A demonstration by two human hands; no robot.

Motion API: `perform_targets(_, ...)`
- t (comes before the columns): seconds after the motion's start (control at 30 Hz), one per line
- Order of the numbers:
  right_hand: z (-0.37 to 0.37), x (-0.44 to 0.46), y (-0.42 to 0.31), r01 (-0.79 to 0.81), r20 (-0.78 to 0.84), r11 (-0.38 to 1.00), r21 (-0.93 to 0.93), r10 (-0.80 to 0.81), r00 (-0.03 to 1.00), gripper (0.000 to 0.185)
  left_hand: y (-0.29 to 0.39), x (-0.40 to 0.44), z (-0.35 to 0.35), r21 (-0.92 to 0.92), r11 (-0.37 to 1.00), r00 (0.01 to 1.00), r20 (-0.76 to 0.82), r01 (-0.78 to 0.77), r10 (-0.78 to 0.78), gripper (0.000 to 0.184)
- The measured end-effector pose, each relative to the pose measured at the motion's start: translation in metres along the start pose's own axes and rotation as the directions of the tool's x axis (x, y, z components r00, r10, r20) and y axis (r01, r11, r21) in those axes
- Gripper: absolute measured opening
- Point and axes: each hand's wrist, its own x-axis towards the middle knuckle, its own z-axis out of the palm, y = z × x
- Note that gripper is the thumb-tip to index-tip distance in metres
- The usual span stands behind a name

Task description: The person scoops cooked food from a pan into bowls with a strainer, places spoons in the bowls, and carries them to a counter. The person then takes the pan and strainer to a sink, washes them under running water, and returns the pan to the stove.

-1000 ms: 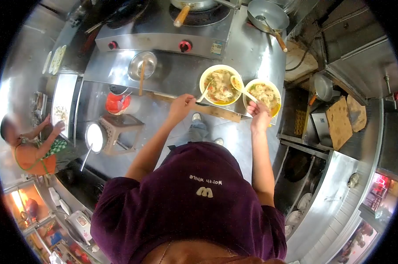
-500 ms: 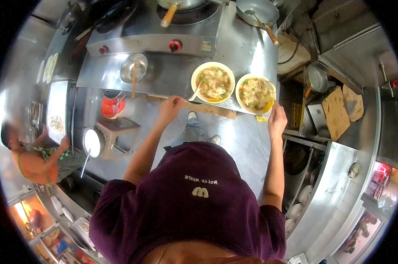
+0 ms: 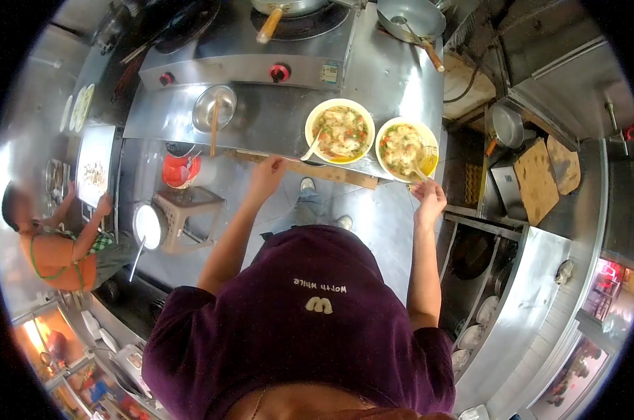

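Note:
Two yellow-rimmed bowls of soup with pale pieces and red and green bits stand at the counter's front edge. In the left bowl (image 3: 340,131) a white spoon (image 3: 311,148) leans over the rim. My left hand (image 3: 269,173) hovers just left of that spoon, apart from it, fingers bent together; whether they hold anything is too small to tell. At the front rim of the right bowl (image 3: 407,148), my right hand (image 3: 429,198) pinches the handle of a second spoon (image 3: 420,172), whose head lies in the soup.
A steel bowl (image 3: 215,109) with a wooden-handled tool stands left on the counter (image 3: 275,112). Behind are the stove (image 3: 240,70) and a pan (image 3: 411,19). A stool (image 3: 187,210) and a red bucket (image 3: 180,170) stand on the floor. Another person (image 3: 61,248) works at far left.
The view has shifted slightly. The right spoon, first lifted between the bowls, now rests in the right bowl. My right hand has moved to that bowl's front rim; my left hand has drawn off the left spoon.

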Motion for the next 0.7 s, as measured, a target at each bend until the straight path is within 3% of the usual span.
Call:
perform_targets(0.07, 0.004, -0.004, -0.009, -0.014, 0.014, 0.999, 0.040, 0.014, 1.000, 0.020, -0.004, 0.001, 0.004, -0.007, 1.000, 1.000, 0.006, 0.001, -0.001, 0.025)
perform_targets(0.17, 0.007, -0.009, -0.017, 0.241, 0.101, 0.951, -0.193, -0.225, 0.969, 0.020, -0.003, 0.004, 0.008, 0.015, 1.000, 1.000, 0.012, 0.018, -0.018, 0.027)
perform_targets(0.2, 0.007, -0.012, -0.023, 0.389, 0.168, 0.836, -0.387, -0.351, 0.921, 0.020, -0.004, 0.005, 0.008, 0.020, 1.000, 1.000, 0.020, 0.017, -0.018, 0.028)
perform_targets(0.27, 0.006, -0.018, -0.039, 0.607, 0.368, 0.435, -0.665, -0.516, 0.773, 0.021, -0.005, 0.007, 0.007, 0.030, 0.999, 0.999, 0.036, 0.016, -0.017, 0.029)
perform_targets(0.37, 0.002, -0.021, -0.046, 0.709, 0.532, 0.144, -0.690, -0.564, 0.632, 0.024, -0.012, 0.008, 0.010, 0.023, 1.000, 1.000, 0.027, 0.010, -0.011, 0.028)
perform_targets(0.7, -0.004, -0.015, -0.007, 0.738, 0.547, 0.272, -0.617, -0.525, 0.651, 0.021, -0.024, 0.009, 0.010, -0.012, 0.999, 0.998, 0.042, 0.037, -0.036, 0.026)
